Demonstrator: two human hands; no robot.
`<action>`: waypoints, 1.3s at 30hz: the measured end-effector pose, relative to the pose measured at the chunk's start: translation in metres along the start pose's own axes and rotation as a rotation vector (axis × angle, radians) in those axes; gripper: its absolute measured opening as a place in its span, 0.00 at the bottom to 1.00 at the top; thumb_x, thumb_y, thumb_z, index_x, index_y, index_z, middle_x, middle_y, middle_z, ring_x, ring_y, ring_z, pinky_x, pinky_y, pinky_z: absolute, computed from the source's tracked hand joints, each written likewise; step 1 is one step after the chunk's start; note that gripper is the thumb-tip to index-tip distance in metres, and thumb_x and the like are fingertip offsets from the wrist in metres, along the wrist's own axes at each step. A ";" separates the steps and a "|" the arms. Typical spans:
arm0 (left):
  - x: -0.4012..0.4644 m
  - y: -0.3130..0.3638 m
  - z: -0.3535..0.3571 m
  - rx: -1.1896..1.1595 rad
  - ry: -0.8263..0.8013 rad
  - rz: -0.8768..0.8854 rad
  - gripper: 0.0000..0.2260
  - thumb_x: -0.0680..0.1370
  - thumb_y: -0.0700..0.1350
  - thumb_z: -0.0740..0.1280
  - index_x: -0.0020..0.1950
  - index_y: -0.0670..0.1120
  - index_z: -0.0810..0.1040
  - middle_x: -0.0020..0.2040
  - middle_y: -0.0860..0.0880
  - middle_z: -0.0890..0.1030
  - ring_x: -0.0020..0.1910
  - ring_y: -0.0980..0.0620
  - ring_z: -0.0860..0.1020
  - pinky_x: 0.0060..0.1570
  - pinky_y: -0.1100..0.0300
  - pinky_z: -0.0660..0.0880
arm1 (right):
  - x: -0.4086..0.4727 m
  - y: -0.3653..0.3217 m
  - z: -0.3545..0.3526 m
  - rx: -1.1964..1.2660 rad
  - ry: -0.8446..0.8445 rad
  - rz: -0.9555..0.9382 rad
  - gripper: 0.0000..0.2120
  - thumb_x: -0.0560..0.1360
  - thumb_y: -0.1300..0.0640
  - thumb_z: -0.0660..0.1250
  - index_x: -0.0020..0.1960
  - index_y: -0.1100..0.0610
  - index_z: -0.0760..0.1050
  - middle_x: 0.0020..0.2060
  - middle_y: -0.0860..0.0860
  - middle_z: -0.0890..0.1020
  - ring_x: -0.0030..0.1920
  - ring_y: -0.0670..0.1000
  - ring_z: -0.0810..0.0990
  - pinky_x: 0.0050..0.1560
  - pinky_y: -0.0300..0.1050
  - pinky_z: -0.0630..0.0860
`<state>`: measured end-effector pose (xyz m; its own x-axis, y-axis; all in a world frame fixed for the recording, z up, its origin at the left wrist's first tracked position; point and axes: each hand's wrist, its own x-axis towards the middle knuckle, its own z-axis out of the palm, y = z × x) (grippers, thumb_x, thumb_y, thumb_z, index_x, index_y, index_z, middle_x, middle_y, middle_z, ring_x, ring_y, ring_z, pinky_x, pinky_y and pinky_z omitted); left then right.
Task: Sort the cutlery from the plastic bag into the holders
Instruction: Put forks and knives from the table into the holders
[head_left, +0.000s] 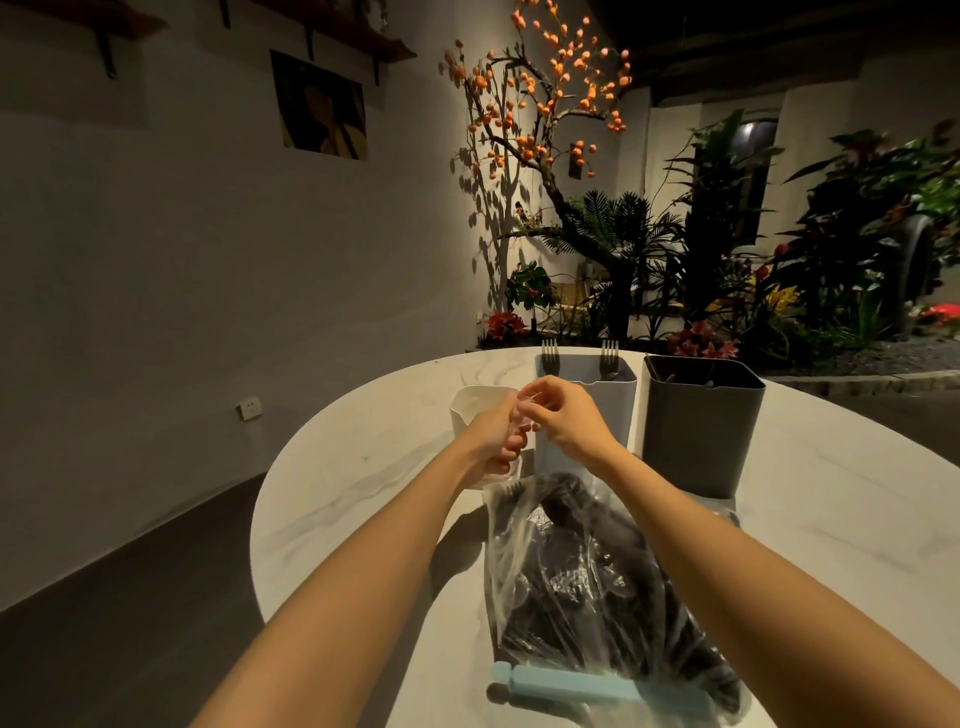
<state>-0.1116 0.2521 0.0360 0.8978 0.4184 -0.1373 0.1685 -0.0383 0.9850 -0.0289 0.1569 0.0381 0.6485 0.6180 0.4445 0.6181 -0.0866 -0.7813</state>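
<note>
Clear plastic is pinched between both hands.
It is held by left hand (501, 434) and right hand (563, 415) beyond the plastic bag (587, 587).

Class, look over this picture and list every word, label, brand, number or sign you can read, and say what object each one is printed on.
There is no readable text in this view.
The picture on the wall shows shapes only, no words.
The holders, the plastic bag and the blue clip show no print.
The wall socket is too small to tell any marking.
</note>
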 end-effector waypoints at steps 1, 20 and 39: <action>0.001 0.000 0.000 0.024 0.056 0.043 0.23 0.83 0.59 0.48 0.43 0.44 0.71 0.25 0.51 0.65 0.23 0.57 0.60 0.24 0.66 0.58 | 0.002 0.000 0.002 -0.002 0.002 -0.005 0.06 0.76 0.59 0.69 0.51 0.60 0.78 0.42 0.55 0.83 0.39 0.49 0.81 0.37 0.34 0.75; 0.061 -0.010 -0.054 0.232 0.743 0.417 0.15 0.82 0.41 0.53 0.40 0.43 0.76 0.40 0.46 0.79 0.41 0.48 0.77 0.37 0.61 0.71 | 0.075 -0.015 0.046 -0.632 -0.004 -0.157 0.07 0.78 0.64 0.63 0.52 0.60 0.78 0.51 0.58 0.81 0.49 0.59 0.79 0.47 0.51 0.78; 0.060 -0.004 -0.053 0.301 0.691 0.441 0.14 0.82 0.42 0.54 0.42 0.45 0.77 0.37 0.52 0.77 0.39 0.53 0.74 0.43 0.56 0.73 | 0.081 -0.019 0.056 -0.529 -0.140 0.020 0.09 0.77 0.70 0.62 0.50 0.62 0.80 0.45 0.60 0.83 0.45 0.59 0.82 0.50 0.55 0.80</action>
<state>-0.0806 0.3256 0.0292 0.4749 0.7617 0.4408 0.0518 -0.5242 0.8500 -0.0125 0.2523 0.0647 0.6189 0.7076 0.3410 0.7691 -0.4579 -0.4459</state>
